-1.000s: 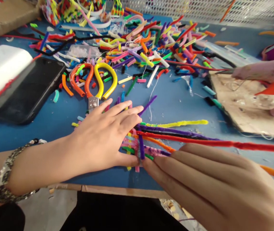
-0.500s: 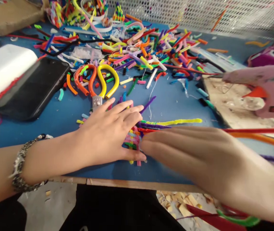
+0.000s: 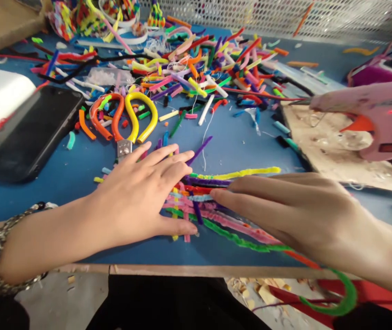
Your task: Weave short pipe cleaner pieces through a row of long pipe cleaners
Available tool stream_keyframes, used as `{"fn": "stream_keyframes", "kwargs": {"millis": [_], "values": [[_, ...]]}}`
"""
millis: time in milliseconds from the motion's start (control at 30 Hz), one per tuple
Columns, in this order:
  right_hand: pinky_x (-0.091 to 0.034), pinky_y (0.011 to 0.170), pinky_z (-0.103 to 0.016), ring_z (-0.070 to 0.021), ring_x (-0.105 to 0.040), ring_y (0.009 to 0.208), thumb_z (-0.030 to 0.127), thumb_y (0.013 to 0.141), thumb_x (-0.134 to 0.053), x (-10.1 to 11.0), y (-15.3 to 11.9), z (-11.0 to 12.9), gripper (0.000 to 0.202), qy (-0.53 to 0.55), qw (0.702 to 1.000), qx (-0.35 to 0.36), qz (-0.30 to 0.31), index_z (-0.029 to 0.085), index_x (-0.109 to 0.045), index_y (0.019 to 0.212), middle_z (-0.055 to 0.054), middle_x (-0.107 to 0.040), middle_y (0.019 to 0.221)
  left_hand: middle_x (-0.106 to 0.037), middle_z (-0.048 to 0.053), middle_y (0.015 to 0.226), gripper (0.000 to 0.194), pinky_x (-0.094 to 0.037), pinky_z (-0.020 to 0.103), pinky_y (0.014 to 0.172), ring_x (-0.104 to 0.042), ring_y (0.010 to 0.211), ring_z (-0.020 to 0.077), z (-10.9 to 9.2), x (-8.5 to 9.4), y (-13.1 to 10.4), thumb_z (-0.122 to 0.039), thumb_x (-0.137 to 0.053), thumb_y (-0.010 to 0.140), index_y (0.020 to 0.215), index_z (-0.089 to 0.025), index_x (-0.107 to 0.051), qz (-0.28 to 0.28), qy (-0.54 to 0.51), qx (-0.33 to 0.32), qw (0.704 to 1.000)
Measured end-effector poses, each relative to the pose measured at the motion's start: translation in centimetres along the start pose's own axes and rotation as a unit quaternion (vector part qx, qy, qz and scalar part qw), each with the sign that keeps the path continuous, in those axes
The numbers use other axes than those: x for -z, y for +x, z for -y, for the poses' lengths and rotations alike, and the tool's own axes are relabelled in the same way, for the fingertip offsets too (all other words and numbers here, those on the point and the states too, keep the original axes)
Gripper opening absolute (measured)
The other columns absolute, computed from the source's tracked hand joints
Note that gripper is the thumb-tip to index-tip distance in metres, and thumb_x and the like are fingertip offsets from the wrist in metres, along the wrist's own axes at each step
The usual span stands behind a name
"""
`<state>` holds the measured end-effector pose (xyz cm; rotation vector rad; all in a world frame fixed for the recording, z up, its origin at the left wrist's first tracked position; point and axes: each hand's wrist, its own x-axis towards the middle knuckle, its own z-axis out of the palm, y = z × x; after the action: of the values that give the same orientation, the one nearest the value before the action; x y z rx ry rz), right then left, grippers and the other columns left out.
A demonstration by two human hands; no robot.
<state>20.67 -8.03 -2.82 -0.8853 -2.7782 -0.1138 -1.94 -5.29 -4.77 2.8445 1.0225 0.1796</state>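
My left hand (image 3: 135, 190) lies flat with fingers spread, pressing on a woven strip of fuzzy pipe cleaners (image 3: 175, 199) on the blue table. My right hand (image 3: 306, 215) is closed, its fingertips pinching a light blue pipe cleaner (image 3: 201, 197) at the right side of the weave. A short purple pipe cleaner (image 3: 196, 208) crosses the strands there. A green pipe cleaner (image 3: 233, 236) and a pink one (image 3: 247, 229) trail from the weave beneath my right hand. Above them stretches a yellow pipe cleaner (image 3: 247, 173). My right palm hides parts of the strands.
Pliers with orange and yellow handles (image 3: 137, 130) lie beyond my left hand. A black phone (image 3: 30, 133) and a white box-like object (image 3: 1, 101) are at left. A pink glue gun (image 3: 371, 114) rests over cardboard (image 3: 314, 146) at right. Cut pipe cleaner pieces (image 3: 196, 73) lie heaped behind.
The green and pink strands now lie toward the front right, and the purple crosspiece shows. Strands held out past my right hand are no longer there. The view has shifted slightly right.
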Motion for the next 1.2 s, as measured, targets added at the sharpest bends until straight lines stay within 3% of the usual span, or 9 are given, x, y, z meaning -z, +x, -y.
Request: {"fn": "stream_keyframes", "kwargs": {"millis": [167, 300, 467, 600, 767, 900, 1067, 1200], "values": [[-0.028, 0.049, -0.028, -0.0106, -0.039, 0.049, 0.011, 0.097, -0.028, -0.8, -0.4, -0.3, 0.031, -0.043, 0.998, 0.04, -0.028, 0.017, -0.058, 0.089, 0.0, -0.055, 0.066, -0.046, 0.01, 0.143, 0.074, -0.029, 0.048, 0.111, -0.038, 0.134, 0.0281, 0.1, 0.2, 0.0, -0.067, -0.057, 0.076, 0.125, -0.012, -0.049, -0.006, -0.001, -0.007, 1.0], [-0.033, 0.052, -0.028, -0.0122, -0.038, 0.053, 0.009, 0.095, -0.036, -1.0, -0.4, -0.2, 0.026, -0.059, 0.995, 0.081, -0.022, 0.016, -0.06, 0.088, 0.001, -0.051, 0.063, -0.047, 0.01, 0.142, 0.074, -0.029, 0.048, 0.11, -0.038, 0.134, 0.028, 0.1, 0.2, 0.0, -0.067, -0.058, 0.075, 0.124, -0.013, -0.05, -0.006, -0.003, -0.01, 1.0], [-0.041, 0.07, -0.032, -0.0163, -0.052, 0.08, 0.005, 0.094, -0.03, -0.6, -0.6, 0.5, 0.037, -0.077, 0.993, 0.083, -0.033, 0.015, -0.064, 0.089, -0.005, -0.064, 0.091, -0.045, 0.008, 0.144, 0.075, -0.029, 0.048, 0.111, -0.037, 0.135, 0.0261, 0.2, 0.2, -0.1, -0.066, -0.054, 0.079, 0.136, -0.018, -0.04, -0.017, -0.003, -0.017, 1.0], [-0.041, 0.072, -0.033, -0.0181, -0.049, 0.08, 0.008, 0.096, -0.03, -0.1, -0.6, 0.8, 0.036, -0.055, 0.996, 0.054, -0.037, 0.013, -0.065, 0.088, -0.007, -0.063, 0.09, -0.04, 0.007, 0.147, 0.066, -0.027, 0.052, 0.11, -0.033, 0.137, 0.028, 0.2, 0.2, -0.2, -0.067, -0.045, 0.084, 0.139, -0.03, -0.04, 0.001, 0.012, -0.031, 0.999], [-0.041, 0.069, -0.03, -0.0151, -0.05, 0.075, 0.011, 0.098, -0.027, 0.2, -0.6, 1.4, 0.039, 0.033, 0.999, 0.011, -0.033, 0.016, -0.063, 0.082, -0.006, -0.061, 0.084, -0.035, 0.007, 0.15, 0.067, -0.028, 0.052, 0.11, -0.033, 0.137, 0.0283, 0.2, 0.3, -0.1, -0.068, -0.045, 0.083, 0.138, -0.03, -0.042, 0.011, 0.015, -0.024, 1.0], [-0.04, 0.064, -0.03, -0.014, -0.049, 0.07, 0.013, 0.1, -0.022, -0.3, -0.6, 1.7, 0.045, 0.017, 0.999, -0.014, -0.032, 0.016, -0.062, 0.08, -0.005, -0.06, 0.081, -0.035, 0.007, 0.15, 0.067, -0.027, 0.053, 0.11, -0.033, 0.137, 0.0295, 0.2, 0.2, -0.1, -0.067, -0.048, 0.082, 0.138, -0.029, -0.043, 0.01, 0.006, -0.023, 1.0], [-0.041, 0.059, -0.031, -0.0157, -0.054, 0.07, 0.014, 0.098, -0.031, -0.4, -0.6, 1.3, 0.035, -0.012, 1.0, -0.008, -0.008, 0.015, -0.064, 0.086, -0.006, -0.062, 0.084, -0.036, 0.008, 0.149, 0.067, -0.027, 0.054, 0.11, -0.033, 0.137, 0.0289, 0.3, 0.2, 0.0, -0.068, -0.047, 0.082, 0.138, -0.03, -0.043, 0.014, 0.002, -0.024, 1.0], [-0.046, 0.06, -0.028, -0.0144, -0.057, 0.067, 0.016, 0.098, -0.029, 0.0, -0.4, 1.4, 0.039, 0.05, 0.998, -0.035, 0.011, 0.016, -0.062, 0.077, -0.006, -0.062, 0.084, -0.036, 0.008, 0.149, 0.068, -0.027, 0.054, 0.11, -0.033, 0.137, 0.0292, 0.3, 0.2, 0.1, -0.068, -0.047, 0.082, 0.138, -0.03, -0.043, 0.02, 0.008, -0.022, 1.0]]}}
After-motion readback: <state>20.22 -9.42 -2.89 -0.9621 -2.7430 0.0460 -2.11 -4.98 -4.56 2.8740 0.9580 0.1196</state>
